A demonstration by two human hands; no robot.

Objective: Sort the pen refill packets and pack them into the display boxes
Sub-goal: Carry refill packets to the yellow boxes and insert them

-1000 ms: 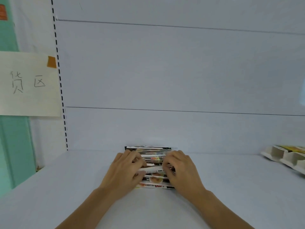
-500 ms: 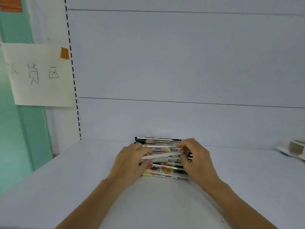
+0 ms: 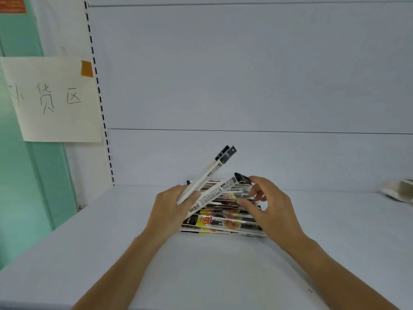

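Pen refill packets lie heaped on the shelf, btwn both hands. Left hand grips 2 slim white packets, tilted up. Right hand, fingers curled, pinches the black end of a 3rd packet. Prob. light, flat, slick, bendy: pinch firmly near the ends. Heap overlaps, can't count. 1 display box partly seen, far right.
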